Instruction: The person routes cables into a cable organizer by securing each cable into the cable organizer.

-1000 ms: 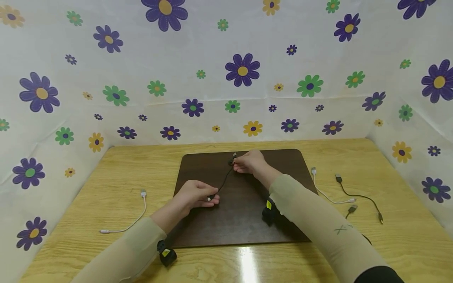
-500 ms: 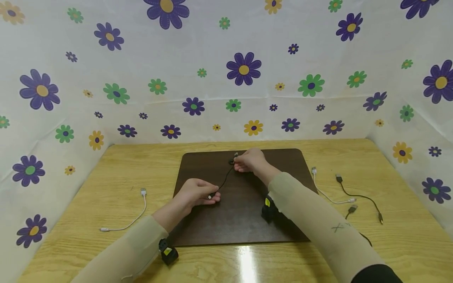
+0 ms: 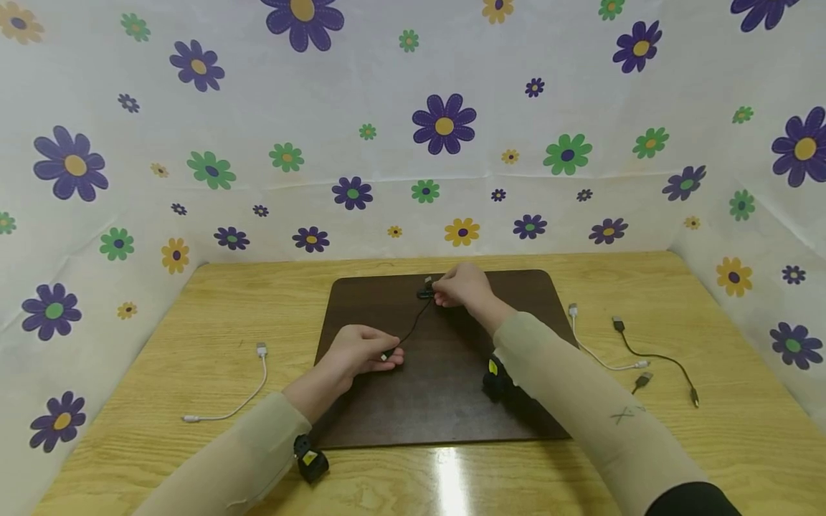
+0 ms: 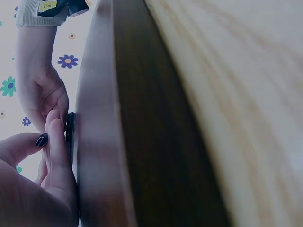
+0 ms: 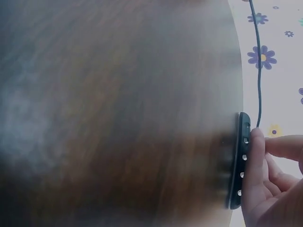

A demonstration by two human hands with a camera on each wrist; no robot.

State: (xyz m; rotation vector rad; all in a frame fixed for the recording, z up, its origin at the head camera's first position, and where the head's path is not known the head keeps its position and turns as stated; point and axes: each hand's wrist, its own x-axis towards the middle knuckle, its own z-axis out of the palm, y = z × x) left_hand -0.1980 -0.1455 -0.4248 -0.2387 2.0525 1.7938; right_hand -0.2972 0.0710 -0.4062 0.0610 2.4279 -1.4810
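A short black USB cable [image 3: 419, 316] stretches between the two hands above a dark brown board [image 3: 445, 401]. Its small plug end [image 4: 41, 140] is pinched between thumb and fingers of my left hand [image 3: 355, 352]. Farther back, my right hand [image 3: 464, 288] pinches the other end, whose metal USB plug [image 3: 429, 280] points toward the wall. A flat black bar [image 5: 240, 163] with several light slots along its side lies on the board by the right fingertips. In the head view the right fingers partly cover this bar; whether they touch it, I cannot tell.
A white cable [image 3: 263, 373] lies on the wooden table [image 3: 213, 308] left of the board. On the right lie another white cable [image 3: 596, 360], a black cable [image 3: 652, 356] and one more black plug [image 3: 642, 381], partly behind the right sleeve. A flower-patterned cloth [image 3: 374, 86] hangs behind.
My right hand has shifted slightly right and away, showing more of the black bar. The left hand keeps its pinch and has barely moved.
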